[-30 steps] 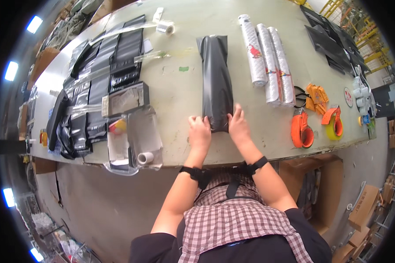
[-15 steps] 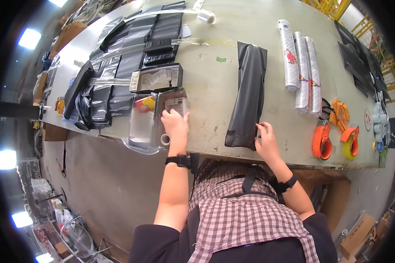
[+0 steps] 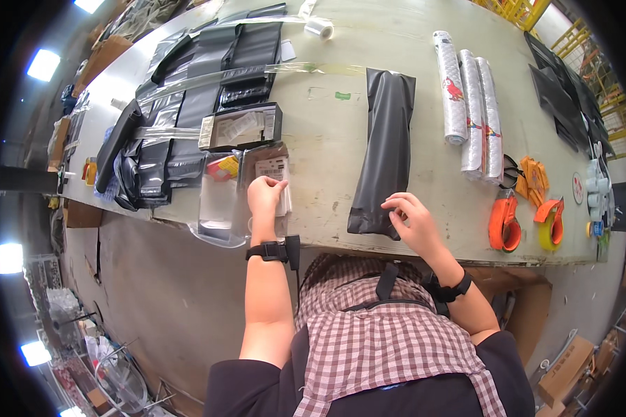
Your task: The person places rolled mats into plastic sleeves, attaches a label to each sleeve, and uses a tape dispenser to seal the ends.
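My left hand (image 3: pixel 265 197) is over an open box (image 3: pixel 282 148) at the table's near edge, thumb and forefinger pinched at a stack of white printed labels (image 3: pixel 271 167). Whether a label is between the fingertips I cannot make out. My right hand (image 3: pixel 414 221) hovers at the near end of a long black plastic mailing bag (image 3: pixel 382 149), its fingers bent and apart, holding nothing. The bag lies lengthwise on the table, bulging around something hidden inside.
Left of the labels stand a clear tray (image 3: pixel 218 208) and a black box (image 3: pixel 276 125) of papers. Black bags (image 3: pixel 205 80) lie under clear tape farther left. To the right are wrapped rolls (image 3: pixel 471 111), scissors (image 3: pixel 511 170) and orange tape dispensers (image 3: pixel 504 224). A tape roll (image 3: pixel 319 28) lies far off.
My right hand has lifted off the bag's near edge, its fingers now bent above it. My left fingers have drawn together into a pinch at the labels. The view has shifted slightly.
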